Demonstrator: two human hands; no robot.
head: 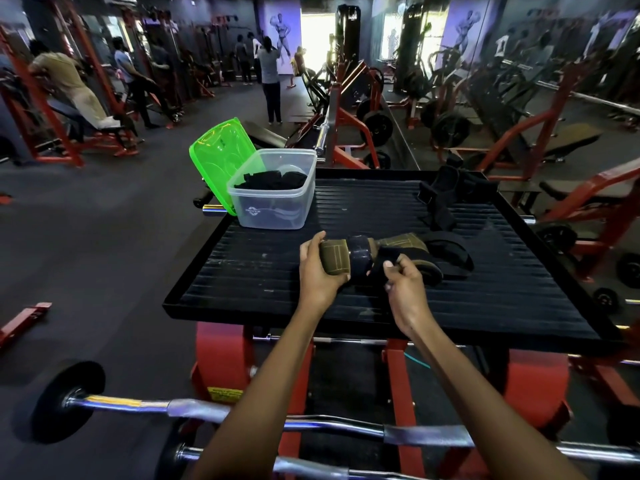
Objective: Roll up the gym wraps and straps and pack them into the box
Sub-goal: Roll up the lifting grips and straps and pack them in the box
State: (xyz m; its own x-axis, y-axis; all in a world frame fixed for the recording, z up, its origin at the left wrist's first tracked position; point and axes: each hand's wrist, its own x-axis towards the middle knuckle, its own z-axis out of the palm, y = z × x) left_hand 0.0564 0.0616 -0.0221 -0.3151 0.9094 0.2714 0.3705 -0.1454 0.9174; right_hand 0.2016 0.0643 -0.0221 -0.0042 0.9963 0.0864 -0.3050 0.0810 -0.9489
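Observation:
An olive and black gym strap [391,245] lies across the ribbed black platform [263,271]. My left hand [317,271] grips its olive end, thumb on top. My right hand [405,282] pinches the black part of the same strap near its middle. The strap's far end trails right in black loops [450,254]. Another black wrap [446,195] lies loose at the platform's back right. The clear plastic box [277,209] stands at the back left with black straps [273,180] inside. Its green lid [218,154] leans against the box's left side.
The platform has a raised black rim and sits on a red frame [221,358]. Chrome barbells [214,410] cross below my arms. Red gym machines and weight plates stand around. Several people are at the far left and back of the room.

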